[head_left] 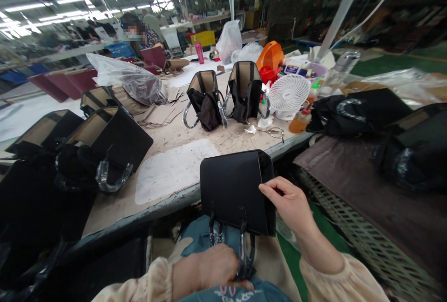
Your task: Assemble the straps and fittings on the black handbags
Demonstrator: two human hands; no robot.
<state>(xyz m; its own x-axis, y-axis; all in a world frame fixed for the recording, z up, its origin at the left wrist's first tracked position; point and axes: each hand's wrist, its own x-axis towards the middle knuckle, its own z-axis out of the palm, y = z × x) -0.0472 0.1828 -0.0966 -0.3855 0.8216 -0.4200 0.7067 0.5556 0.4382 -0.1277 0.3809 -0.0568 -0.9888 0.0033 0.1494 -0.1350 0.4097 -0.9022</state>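
A black handbag (233, 190) hangs upside down over my lap at the table's near edge, its wrapped handles (240, 251) pointing down. My left hand (213, 267) is closed around those handles near my knees. My right hand (289, 204) pinches the bag's right side edge with thumb and fingers.
Two open black bags (206, 99) (246, 90) stand mid-table beside a white fan (289, 95) and scissors (274, 130). More black bags (101, 146) crowd the left; cardboard pieces (160, 113) lie behind. Another person (139, 34) works at the far end. A metal grate (366, 246) sits at right.
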